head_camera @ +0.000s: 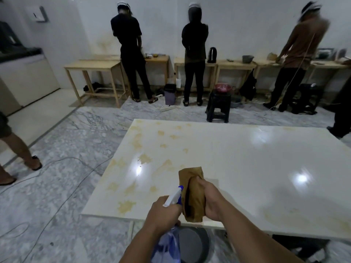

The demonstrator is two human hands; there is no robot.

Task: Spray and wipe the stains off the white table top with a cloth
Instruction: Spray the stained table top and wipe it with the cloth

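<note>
The white table top [237, 160] fills the middle of the view. Yellow-brown stains [145, 158] are scattered over its left half, with a faint ring near the front right. My left hand [163, 213] grips a spray bottle [171, 198] with a white and blue trigger head, its nozzle pointing up and left over the table's front edge; the bottle's clear blue body hangs below my wrist. My right hand [209, 200] holds a folded brown cloth [192, 192] upright just right of the nozzle, above the table's front edge.
A round dark stool [193, 243] sits under the table's front edge. Cables [62, 186] trail across the marble floor on the left, near a person's legs [20, 149]. Three people stand at wooden benches [95, 65] along the far wall. A black stool [218, 105] stands beyond the table.
</note>
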